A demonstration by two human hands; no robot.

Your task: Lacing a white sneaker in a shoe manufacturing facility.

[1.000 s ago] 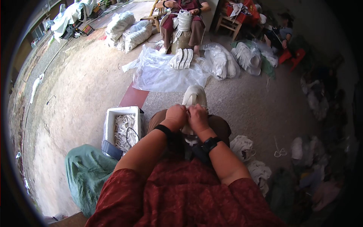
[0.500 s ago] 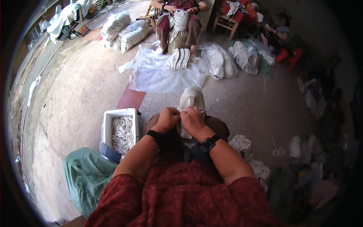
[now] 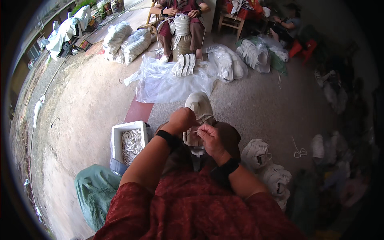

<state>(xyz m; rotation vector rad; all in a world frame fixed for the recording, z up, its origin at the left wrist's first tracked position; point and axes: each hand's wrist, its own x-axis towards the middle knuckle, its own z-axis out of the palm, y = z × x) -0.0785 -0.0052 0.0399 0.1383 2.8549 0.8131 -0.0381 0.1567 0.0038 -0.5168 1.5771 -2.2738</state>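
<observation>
An off-white shoe upper [image 3: 199, 105] stands toe away from me between my knees, its tongue and opening toward me. My left hand [image 3: 183, 120] is closed in a fist over its left side, and what its fingers grip is hidden. Just right of the opening, my right hand [image 3: 212, 140] pinches thumb to fingertips on a thin white shoelace end, which shows only faintly. To my left sits a white foam box [image 3: 115, 142] holding a heap of white shoelaces [image 3: 132, 145].
Several shoe uppers [image 3: 276, 178] lie at my right. A green sack [image 3: 96, 196] is at my left. Ahead, clear plastic sheeting [image 3: 156, 86] bears stacked uppers [image 3: 185, 65], before a seated co-worker [image 3: 182, 12]. Filled plastic bags [image 3: 137, 45] stand farther left. A loose lace [image 3: 300, 152] lies right.
My hands have moved apart: the left has turned over into a fist, the right has drawn back toward me. The view has shifted slightly, and the shoe upper sits a little lower.
</observation>
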